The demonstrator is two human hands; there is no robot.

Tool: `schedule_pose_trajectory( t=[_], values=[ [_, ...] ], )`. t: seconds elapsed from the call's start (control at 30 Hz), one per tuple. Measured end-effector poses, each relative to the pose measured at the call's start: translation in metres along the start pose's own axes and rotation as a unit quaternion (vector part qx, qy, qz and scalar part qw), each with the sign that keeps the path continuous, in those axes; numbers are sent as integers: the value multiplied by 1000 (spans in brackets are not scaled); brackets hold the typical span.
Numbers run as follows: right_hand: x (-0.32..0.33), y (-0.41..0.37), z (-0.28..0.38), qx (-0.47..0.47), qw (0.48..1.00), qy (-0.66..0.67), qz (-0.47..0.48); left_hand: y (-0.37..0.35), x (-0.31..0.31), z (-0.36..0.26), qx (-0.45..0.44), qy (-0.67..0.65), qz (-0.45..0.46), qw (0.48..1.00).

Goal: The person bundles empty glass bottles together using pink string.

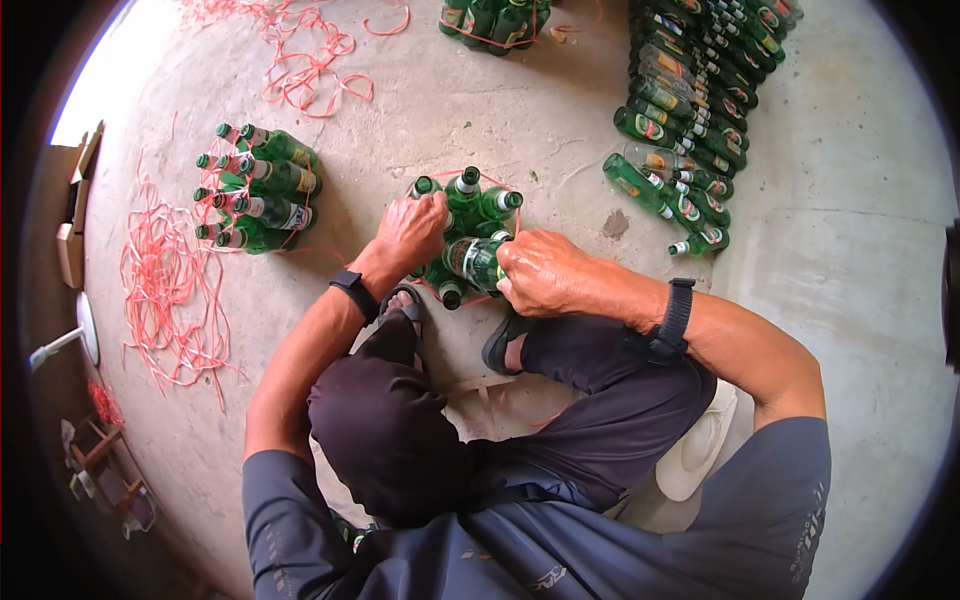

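A cluster of upright green glass bottles (468, 215) stands on the concrete floor between my feet, ringed by a red plastic strap (508, 187). My left hand (408, 233) rests on the cluster's left side, fingers curled over the bottle tops. My right hand (535, 272) grips the cluster's right side, against a labelled bottle (477, 260). Whether the fingers pinch the strap is hidden.
A tied bundle of green bottles (262, 190) lies to the left. Loose red straps (165, 290) are strewn at the left and top. Rows of lying bottles (685, 120) fill the upper right. Another bundle (495, 22) sits at the top. A white stool (700, 450) is beneath me.
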State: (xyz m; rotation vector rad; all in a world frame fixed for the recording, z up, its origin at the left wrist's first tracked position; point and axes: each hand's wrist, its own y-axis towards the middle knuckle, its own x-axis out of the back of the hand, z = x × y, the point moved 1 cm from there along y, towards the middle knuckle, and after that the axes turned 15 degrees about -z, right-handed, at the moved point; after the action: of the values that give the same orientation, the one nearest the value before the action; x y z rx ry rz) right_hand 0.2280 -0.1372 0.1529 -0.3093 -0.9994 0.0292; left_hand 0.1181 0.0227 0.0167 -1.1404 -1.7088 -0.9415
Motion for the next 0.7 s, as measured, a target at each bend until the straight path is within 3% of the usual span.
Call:
schedule_pose_trajectory(
  t=[0.1, 0.23, 0.37, 0.6, 0.7],
  values=[
    [-13, 8, -12, -157, 978, 122, -65, -1, -2, -3, 4, 6, -6, 1000],
    [-18, 11, -20, -207, 963, 148, -91, -2, 0, -8, -6, 4, -6, 1000],
    [-12, 23, 3, -137, 988, 40, -63, -2, 2, -8, -18, 8, 9, 1000],
    [-5, 26, 26, 11, 1000, -16, -21, 2, 13, -7, -22, -39, 48, 998],
    [-8, 28, 43, 27, 999, -44, -12, 6, 12, -1, -19, -88, 58, 994]
  ],
)
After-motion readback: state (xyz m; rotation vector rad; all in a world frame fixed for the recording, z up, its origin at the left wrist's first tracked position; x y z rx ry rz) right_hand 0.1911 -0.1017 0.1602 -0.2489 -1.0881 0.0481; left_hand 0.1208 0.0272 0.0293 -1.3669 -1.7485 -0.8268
